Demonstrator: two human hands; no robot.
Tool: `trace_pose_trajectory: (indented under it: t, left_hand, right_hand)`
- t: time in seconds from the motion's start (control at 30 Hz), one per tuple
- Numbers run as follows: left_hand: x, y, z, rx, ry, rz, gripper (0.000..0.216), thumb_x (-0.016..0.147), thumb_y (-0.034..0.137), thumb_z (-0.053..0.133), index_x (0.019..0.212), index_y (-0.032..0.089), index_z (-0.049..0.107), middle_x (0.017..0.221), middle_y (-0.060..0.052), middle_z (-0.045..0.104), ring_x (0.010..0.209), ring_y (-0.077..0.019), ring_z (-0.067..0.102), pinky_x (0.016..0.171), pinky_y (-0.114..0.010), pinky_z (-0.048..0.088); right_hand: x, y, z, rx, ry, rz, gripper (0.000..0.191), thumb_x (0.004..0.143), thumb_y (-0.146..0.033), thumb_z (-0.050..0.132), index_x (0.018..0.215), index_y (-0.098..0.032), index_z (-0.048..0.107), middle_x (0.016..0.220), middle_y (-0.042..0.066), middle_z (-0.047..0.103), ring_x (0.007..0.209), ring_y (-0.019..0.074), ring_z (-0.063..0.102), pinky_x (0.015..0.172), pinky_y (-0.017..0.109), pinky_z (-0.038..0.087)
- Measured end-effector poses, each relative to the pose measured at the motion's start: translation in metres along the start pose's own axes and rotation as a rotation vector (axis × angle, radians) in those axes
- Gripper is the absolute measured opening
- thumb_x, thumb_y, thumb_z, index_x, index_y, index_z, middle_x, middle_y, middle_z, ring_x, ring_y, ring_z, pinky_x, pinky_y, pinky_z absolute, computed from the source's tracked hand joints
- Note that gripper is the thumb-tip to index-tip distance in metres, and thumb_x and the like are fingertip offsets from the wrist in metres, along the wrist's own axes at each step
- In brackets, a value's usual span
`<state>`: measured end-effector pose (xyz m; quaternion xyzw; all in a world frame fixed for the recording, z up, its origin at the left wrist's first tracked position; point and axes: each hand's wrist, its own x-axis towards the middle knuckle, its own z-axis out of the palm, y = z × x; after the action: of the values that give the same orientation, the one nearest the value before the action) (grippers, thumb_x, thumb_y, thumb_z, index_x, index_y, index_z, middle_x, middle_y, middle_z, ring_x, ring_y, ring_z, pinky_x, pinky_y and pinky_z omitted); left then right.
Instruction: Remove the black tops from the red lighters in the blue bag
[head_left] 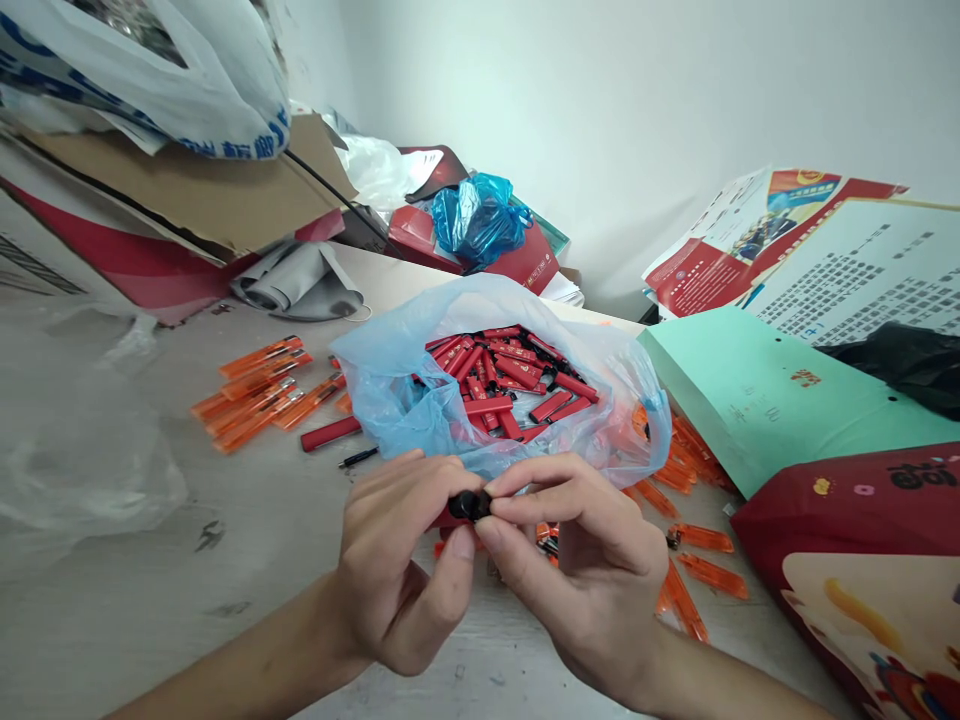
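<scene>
The left hand (405,565) and right hand (592,570) pinch a black cap (470,505), perhaps on a red stick (448,520). A bag (405,395) sits just behind.

Bright, soft, even light casts only faint shadows. Wide-angle distortion stretches the edges; the lower corners look slightly blurred.

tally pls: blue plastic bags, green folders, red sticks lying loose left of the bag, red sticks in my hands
blue plastic bags: 2
green folder: 1
loose red stick: 1
held red stick: 1
total: 5
</scene>
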<state>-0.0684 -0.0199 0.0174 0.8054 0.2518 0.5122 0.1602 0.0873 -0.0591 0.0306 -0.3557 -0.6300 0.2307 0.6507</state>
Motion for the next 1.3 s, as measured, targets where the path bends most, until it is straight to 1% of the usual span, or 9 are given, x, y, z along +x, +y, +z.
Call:
trace_pose_trajectory:
  t: [0.1, 0.23, 0.47, 0.57, 0.63, 0.73, 0.83, 1.07, 1.3]
  left_hand:
    - [0.0, 0.0, 0.0, 0.003, 0.013, 0.004, 0.015, 0.088, 0.01, 0.044, 0.091, 0.022, 0.054, 0.066, 0.002, 0.059, 0.053, -0.0151, 0.051, 0.053, -0.035, 0.038]
    - [0.001, 0.001, 0.001, -0.029, 0.022, -0.031, 0.015, 0.088, 0.01, 0.045, 0.089, 0.022, 0.053, 0.065, 0.003, 0.056, 0.052, -0.015, 0.05, 0.053, -0.034, 0.039]
    - [0.002, 0.004, -0.001, -0.087, 0.015, -0.048, 0.016, 0.087, 0.01, 0.045, 0.09, 0.022, 0.055, 0.066, 0.003, 0.057, 0.054, -0.0154, 0.052, 0.054, -0.034, 0.039]
    - [0.0, 0.004, -0.002, -0.092, 0.006, -0.051, 0.016, 0.088, 0.01, 0.045, 0.091, 0.022, 0.055, 0.067, 0.003, 0.057, 0.055, -0.0151, 0.052, 0.056, -0.034, 0.039]
    - [-0.001, 0.003, -0.002, -0.095, 0.018, -0.053, 0.015, 0.089, 0.012, 0.044, 0.09, 0.022, 0.055, 0.066, 0.003, 0.054, 0.054, -0.0149, 0.051, 0.057, -0.034, 0.037]
    - [-0.001, 0.001, 0.0, -0.113, 0.049, -0.05, 0.012, 0.09, 0.018, 0.044, 0.088, 0.022, 0.055, 0.064, 0.003, 0.048, 0.052, -0.0152, 0.047, 0.056, -0.035, 0.035]
    - [0.001, 0.0, 0.001, -0.114, 0.062, -0.026, 0.01, 0.091, 0.023, 0.044, 0.086, 0.022, 0.052, 0.064, 0.003, 0.048, 0.051, -0.0155, 0.046, 0.055, -0.036, 0.033]
    - [0.002, -0.001, 0.001, -0.031, 0.067, 0.042, 0.004, 0.089, 0.024, 0.049, 0.085, 0.023, 0.049, 0.063, 0.002, 0.053, 0.051, -0.0159, 0.049, 0.055, -0.036, 0.031]
    - [0.002, -0.006, -0.002, 0.047, 0.041, 0.088, 0.004, 0.089, 0.024, 0.05, 0.087, 0.023, 0.047, 0.063, 0.002, 0.053, 0.051, -0.0165, 0.05, 0.055, -0.035, 0.031]
  right_hand:
    - [0.003, 0.001, -0.001, -0.033, -0.023, -0.059, 0.018, 0.085, -0.004, 0.08, 0.098, -0.017, 0.079, 0.095, 0.009, 0.08, 0.08, 0.0184, 0.078, 0.07, 0.03, 0.067]
    - [0.007, 0.001, -0.002, -0.075, -0.03, -0.121, 0.02, 0.086, -0.003, 0.077, 0.1, -0.018, 0.078, 0.092, 0.008, 0.08, 0.079, 0.0183, 0.079, 0.067, 0.029, 0.067]
    - [0.009, -0.001, -0.001, -0.093, -0.017, -0.147, 0.019, 0.083, -0.002, 0.077, 0.095, -0.017, 0.077, 0.089, 0.009, 0.079, 0.076, 0.0173, 0.078, 0.065, 0.026, 0.066]
    - [0.009, -0.002, 0.0, -0.108, -0.012, -0.151, 0.02, 0.084, -0.003, 0.077, 0.097, -0.019, 0.077, 0.089, 0.007, 0.079, 0.075, 0.017, 0.078, 0.065, 0.026, 0.066]
    - [0.008, -0.002, 0.0, -0.13, -0.01, -0.165, 0.02, 0.085, -0.005, 0.076, 0.098, -0.021, 0.076, 0.089, 0.005, 0.08, 0.074, 0.0168, 0.078, 0.063, 0.026, 0.067]
    - [0.006, -0.002, 0.0, -0.167, -0.007, -0.2, 0.02, 0.084, -0.004, 0.077, 0.097, -0.019, 0.076, 0.089, 0.007, 0.079, 0.074, 0.0164, 0.078, 0.063, 0.025, 0.067]
    - [0.005, -0.002, 0.001, -0.193, 0.003, -0.23, 0.019, 0.082, -0.002, 0.076, 0.094, -0.017, 0.076, 0.087, 0.007, 0.079, 0.073, 0.0163, 0.078, 0.063, 0.025, 0.067]
    - [0.004, -0.001, 0.001, -0.214, -0.012, -0.263, 0.019, 0.085, -0.004, 0.074, 0.097, -0.018, 0.076, 0.089, 0.007, 0.08, 0.071, 0.0162, 0.078, 0.061, 0.025, 0.067]
    - [0.007, -0.003, -0.002, -0.259, -0.076, -0.285, 0.014, 0.086, -0.004, 0.073, 0.093, -0.015, 0.076, 0.089, 0.007, 0.081, 0.07, 0.0149, 0.078, 0.06, 0.023, 0.064]
